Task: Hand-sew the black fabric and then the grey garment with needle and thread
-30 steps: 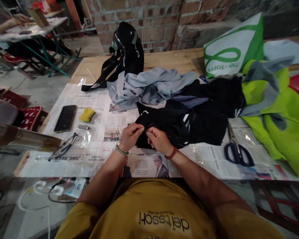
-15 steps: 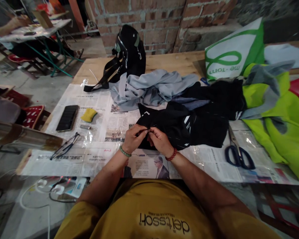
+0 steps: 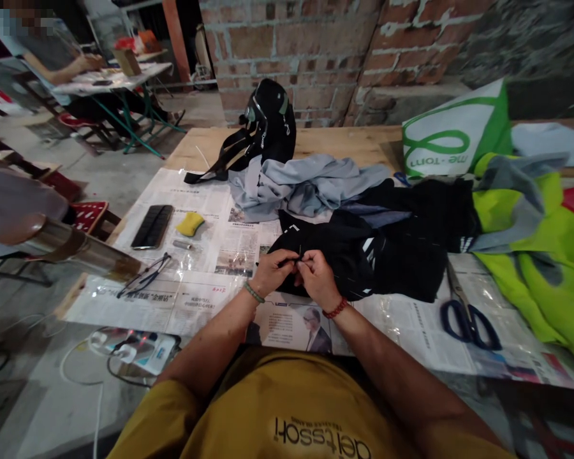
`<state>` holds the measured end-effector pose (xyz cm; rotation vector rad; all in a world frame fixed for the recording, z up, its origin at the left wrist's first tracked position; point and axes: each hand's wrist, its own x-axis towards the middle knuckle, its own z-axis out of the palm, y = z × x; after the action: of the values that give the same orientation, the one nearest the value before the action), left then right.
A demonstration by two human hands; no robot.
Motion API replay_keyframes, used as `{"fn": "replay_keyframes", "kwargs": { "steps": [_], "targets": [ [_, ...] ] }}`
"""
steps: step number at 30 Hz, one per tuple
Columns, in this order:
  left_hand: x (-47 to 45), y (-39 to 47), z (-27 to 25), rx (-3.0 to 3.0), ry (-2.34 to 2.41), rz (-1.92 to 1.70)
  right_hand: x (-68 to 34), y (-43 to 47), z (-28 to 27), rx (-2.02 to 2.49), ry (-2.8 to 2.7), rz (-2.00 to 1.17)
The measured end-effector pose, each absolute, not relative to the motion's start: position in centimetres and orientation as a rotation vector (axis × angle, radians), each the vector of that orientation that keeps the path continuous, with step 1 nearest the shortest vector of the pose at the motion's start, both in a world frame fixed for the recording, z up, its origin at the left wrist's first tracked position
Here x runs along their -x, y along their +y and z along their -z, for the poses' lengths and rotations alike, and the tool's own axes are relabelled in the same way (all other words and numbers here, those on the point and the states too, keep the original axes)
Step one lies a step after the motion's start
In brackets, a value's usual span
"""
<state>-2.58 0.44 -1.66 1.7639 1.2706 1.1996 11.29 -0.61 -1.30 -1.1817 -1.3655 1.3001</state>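
Note:
A black garment (image 3: 397,255) with white stripes and thin light marks lies crumpled in front of me. At its near left edge my left hand (image 3: 273,271) pinches the cloth between thumb and finger. Just beside it, my right hand (image 3: 319,275) is also closed in a pinch, its fingertips almost touching the left ones. Something small and thin sits between the fingertips, too small to name. Several fingers and the cloth under the hands are hidden.
Scissors (image 3: 469,319) lie right, near a yellow-green garment (image 3: 521,236). Left are a phone (image 3: 152,227), a sponge (image 3: 189,223), glasses (image 3: 146,277) and a metal-and-glass bottle (image 3: 83,248). Grey cloth (image 3: 310,182), a black bag (image 3: 272,121) and a white-green bag (image 3: 454,134) stand behind.
The view has shifted, so everything appears lower and further right. Both hands stay at the black garment's edge; the right hand's fingers have turned slightly upward.

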Motion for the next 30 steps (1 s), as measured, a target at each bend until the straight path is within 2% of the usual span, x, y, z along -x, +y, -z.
{"fn": "replay_keyframes", "kwargs": {
  "steps": [5,13,18,22,25,30],
  "targets": [
    [2.6,0.3,1.5,-1.697,1.264,-1.223,-11.0,-0.9,0.9,1.237,-1.352,-1.242],
    [2.5,0.8,1.8,-1.488,1.278,-1.263,-11.8,-1.5,-0.6,1.293,-1.632,-0.945],
    [2.6,1.0,1.6,-1.422,1.274,-1.294,-13.8,-2.2,-2.1,1.194,-1.847,-0.465],
    [2.7,0.9,1.5,-1.351,1.254,-1.275,-15.6,-1.2,-4.0,1.128,-1.711,-0.125],
    [2.6,0.7,1.5,-1.336,1.206,-1.295,-16.2,0.7,-4.4,1.152,-1.612,-0.24],
    [2.7,0.4,1.4,-1.391,1.148,-1.318,-15.3,3.1,-3.0,1.23,-1.667,-0.807]
  ]
}}
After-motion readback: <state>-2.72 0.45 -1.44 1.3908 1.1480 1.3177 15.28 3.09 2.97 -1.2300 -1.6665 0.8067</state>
